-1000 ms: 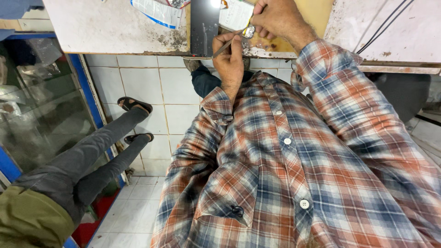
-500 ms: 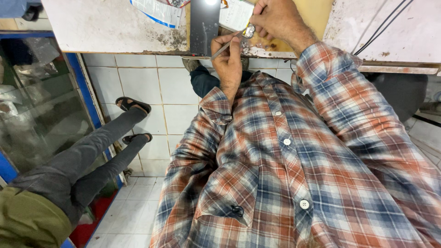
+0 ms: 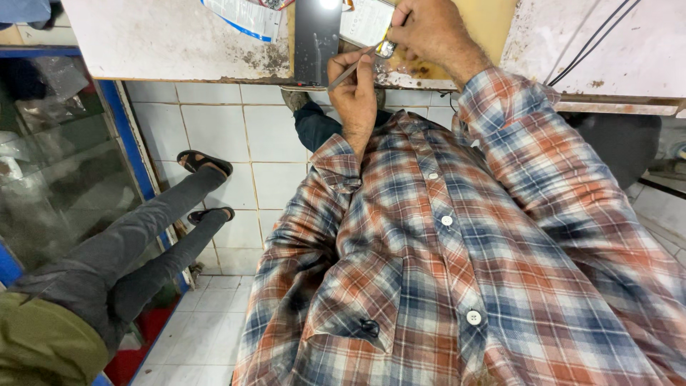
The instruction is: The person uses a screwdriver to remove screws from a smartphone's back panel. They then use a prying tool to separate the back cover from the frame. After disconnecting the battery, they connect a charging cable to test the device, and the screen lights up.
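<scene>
Left hand [image 3: 355,86] dipped w/ tweezers [image 3: 357,66]; right hand [image 3: 429,32] on small part [image 3: 386,48].

Two hands are working at the far bench edge: the left hand [image 3: 354,86] and the right hand [image 3: 429,28]. One thin metal tool [image 3: 355,66], one dark phone [image 3: 317,36] and two sandals [image 3: 205,161] are showing.

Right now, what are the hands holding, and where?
Left hand pinches a thin metal tool by its lower end. Right hand grips a small metal part in its fingertips.
</scene>
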